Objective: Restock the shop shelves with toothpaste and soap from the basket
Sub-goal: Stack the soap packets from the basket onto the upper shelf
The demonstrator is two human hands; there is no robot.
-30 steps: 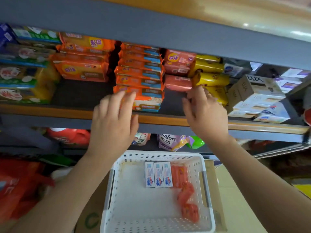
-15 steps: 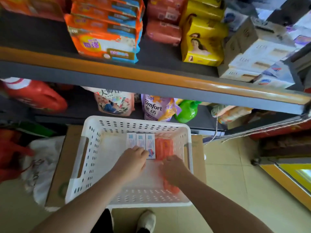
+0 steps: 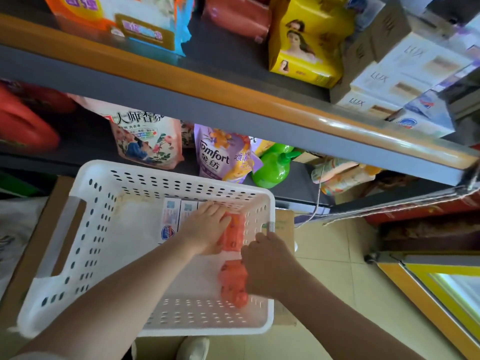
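- The shop shelves (image 3: 259, 105) run above and beyond both hands; the upper shelf carries yellow soap packs (image 3: 309, 45) and white Lux boxes (image 3: 405, 74), well apart from the hands.
- The white basket (image 3: 85, 229) sits on a cardboard box (image 3: 284, 224) below the shelves, and both hands reach down into it.
- The left hand (image 3: 207, 231) lies fingers forward over an orange soap pack (image 3: 233, 236), with the toothpaste boxes (image 3: 172, 216) just to its left; whether it grips the pack cannot be told.
- The right hand (image 3: 267, 266) curls at the basket's right wall, fingers against a second orange soap pack (image 3: 232, 284) just to its left; its hold is unclear.
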